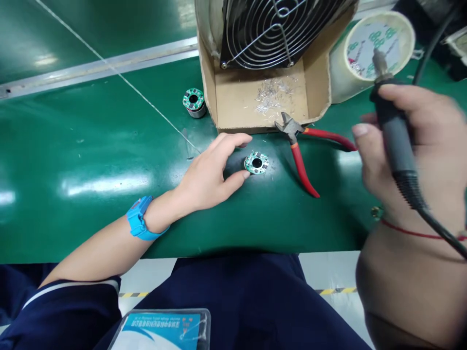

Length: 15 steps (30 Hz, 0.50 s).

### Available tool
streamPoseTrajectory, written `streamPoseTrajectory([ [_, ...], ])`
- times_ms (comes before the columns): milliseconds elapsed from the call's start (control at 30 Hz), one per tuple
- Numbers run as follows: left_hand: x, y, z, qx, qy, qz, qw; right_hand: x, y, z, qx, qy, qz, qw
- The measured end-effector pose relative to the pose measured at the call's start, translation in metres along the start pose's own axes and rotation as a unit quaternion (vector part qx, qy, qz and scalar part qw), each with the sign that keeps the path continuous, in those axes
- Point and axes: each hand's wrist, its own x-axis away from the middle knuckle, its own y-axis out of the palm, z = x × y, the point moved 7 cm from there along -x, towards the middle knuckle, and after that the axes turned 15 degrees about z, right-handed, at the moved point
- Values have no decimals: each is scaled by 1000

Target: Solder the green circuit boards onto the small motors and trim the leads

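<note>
My left hand [211,172] rests on the green belt with fingers apart, thumb and forefinger curved toward a small round green circuit board [256,163] just to its right, barely apart from it. It holds nothing. My right hand [408,146] is raised at the right, fingers wrapped round the dark grip of a soldering iron [392,121], tip pointing up and away, its black cord trailing down to the right. A second round board on a metal cylinder [193,102] stands farther back on the belt.
Red-handled cutters [302,150] lie right of the board. Behind them an open cardboard box [262,104] holds wire clippings and a black fan [273,29] with a wire guard. A roll of tape [368,53] stands at the back right. A blue wrist strap [140,218] circles my left wrist.
</note>
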Motion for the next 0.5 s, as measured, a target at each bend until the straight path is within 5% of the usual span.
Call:
streamPoseTrajectory([
  [100,3,12,-1,-48,7,-48,998,4,1,7,-111,37,34,993],
  [200,5,20,0,-80,9,-67,994,22,14,5,-141,-6,-4,990],
  [367,5,15,4,-15,-25,-36,999,39,36,3,-2,-53,-92,994],
  [500,4,6,9,34,-18,0,999,43,29,-6,78,-63,-91,991],
])
